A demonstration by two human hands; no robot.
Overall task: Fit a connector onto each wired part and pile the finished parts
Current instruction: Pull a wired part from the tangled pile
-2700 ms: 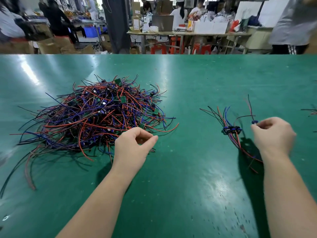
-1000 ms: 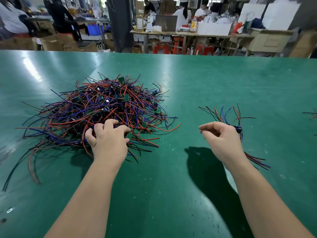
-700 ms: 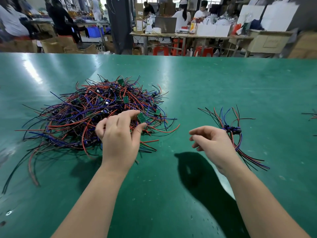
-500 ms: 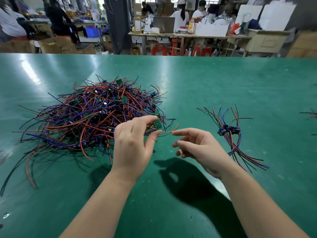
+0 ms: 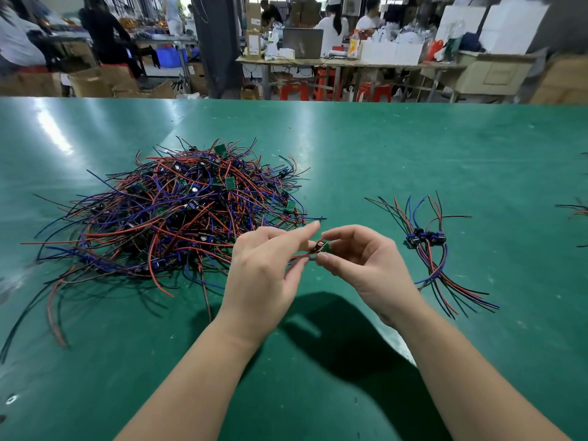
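A big tangle of wired parts (image 5: 178,211), small green boards with red, blue and black leads, lies on the green table at the left. To the right sits a small pile of finished parts (image 5: 428,246) with dark blue connectors on them. Between the two piles, above the table, my left hand (image 5: 264,275) and my right hand (image 5: 366,262) meet on one wired part (image 5: 321,247). My right hand pinches its small green board between thumb and fingers. My left hand pinches its leads just left of the board.
The green table (image 5: 413,148) stretches far ahead and to the right. A few more loose wires (image 5: 577,210) lie at the right edge. Beyond the table are workbenches, red stools, cardboard boxes and several people.
My left hand drew one wired part out of the tangle and carried it right. My right hand left the finished pile, came left and took hold of the part's board.
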